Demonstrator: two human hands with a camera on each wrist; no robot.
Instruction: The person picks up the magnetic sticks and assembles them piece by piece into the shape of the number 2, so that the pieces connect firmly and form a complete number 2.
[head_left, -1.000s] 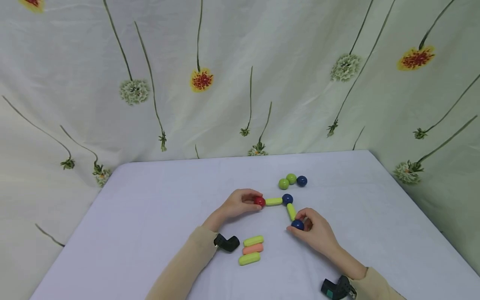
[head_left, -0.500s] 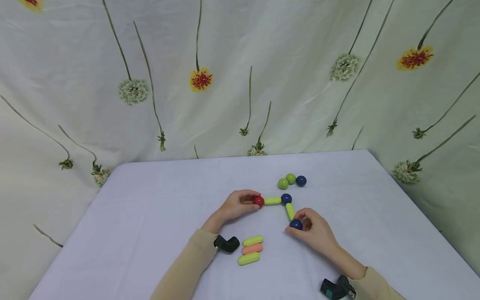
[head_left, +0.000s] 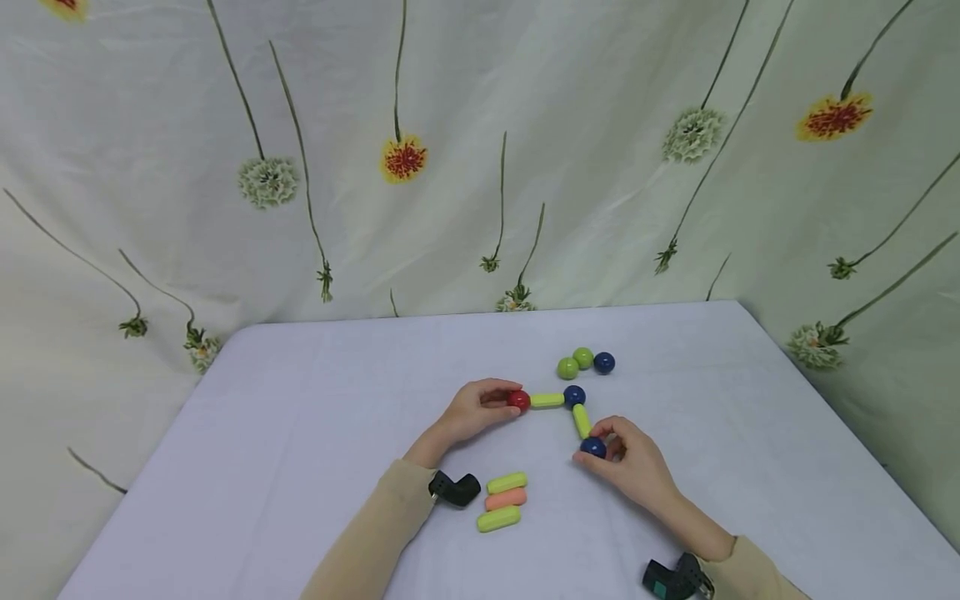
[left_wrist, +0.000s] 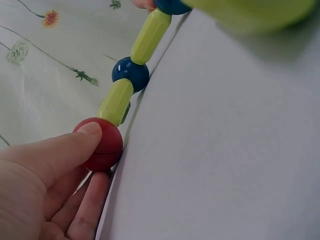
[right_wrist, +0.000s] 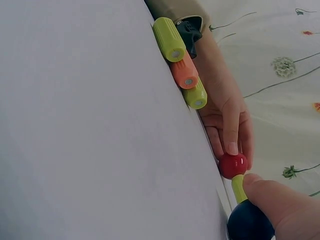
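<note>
A bent chain of balls and rods lies on the table. My left hand (head_left: 472, 410) pinches its red ball (left_wrist: 106, 145) between thumb and fingers at the left end. From there a yellow-green rod (head_left: 547, 400) runs to a dark blue ball (head_left: 574, 396) at the corner. A second yellow-green rod (head_left: 582, 422) joins that corner to another dark blue ball (head_left: 593, 447) at the near end. My right hand (head_left: 632, 461) holds this near ball with thumb and fingers; in the right wrist view the thumb rests on the blue ball (right_wrist: 250, 221).
Two light green balls (head_left: 567, 367) and a loose dark blue ball (head_left: 604, 362) sit behind the chain. Nearer, beside my left wrist, lie two yellow-green rods (head_left: 498, 519) with an orange rod (head_left: 506, 498) between them. A flowered cloth (head_left: 450, 233) hangs behind the white table (head_left: 337, 375).
Hardly anything differs: both hands keep their hold on the chain's two end balls. The chain's shape looks the same, with only slight shifts across the whole view.
</note>
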